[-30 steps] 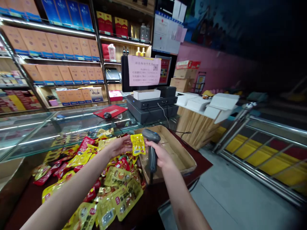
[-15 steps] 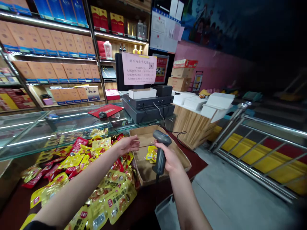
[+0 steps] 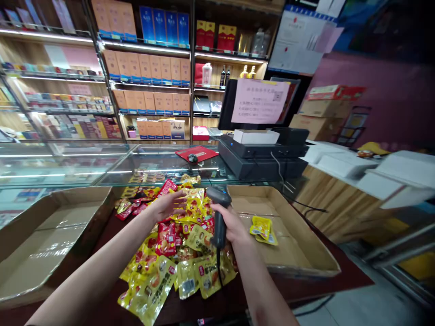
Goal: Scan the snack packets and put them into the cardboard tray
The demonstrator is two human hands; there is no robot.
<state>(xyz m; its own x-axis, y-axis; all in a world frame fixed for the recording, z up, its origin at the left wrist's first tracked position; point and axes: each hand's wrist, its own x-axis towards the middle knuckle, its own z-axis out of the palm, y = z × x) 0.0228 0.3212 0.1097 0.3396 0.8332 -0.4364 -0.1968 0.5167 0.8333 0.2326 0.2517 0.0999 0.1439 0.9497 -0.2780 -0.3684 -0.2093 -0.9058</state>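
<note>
My right hand (image 3: pixel 231 225) is wrapped round the handle of a dark barcode scanner (image 3: pixel 220 222), held upright over the right side of a pile of snack packets (image 3: pixel 166 237). The packets are yellow, red and gold. My left hand (image 3: pixel 170 206) hovers over the back left of the pile, fingers spread, holding nothing. To the right, a shallow cardboard tray (image 3: pixel 299 226) has yellow packets (image 3: pixel 263 230) lying in it. The scanner's cable hangs down over the front packets.
Another cardboard tray (image 3: pixel 61 231) stands at the left. Behind are a glass counter (image 3: pixel 152 158), a mouse (image 3: pixel 192 158) on a red mat (image 3: pixel 207 153), and a dark cash register (image 3: pixel 261 158) with a monitor. Boxed goods line the shelves. A metal railing stands at the right.
The view has swung left, bringing the left tray into sight. My right hand and the scanner have moved from over the right tray to over the pile. My left hand stays open.
</note>
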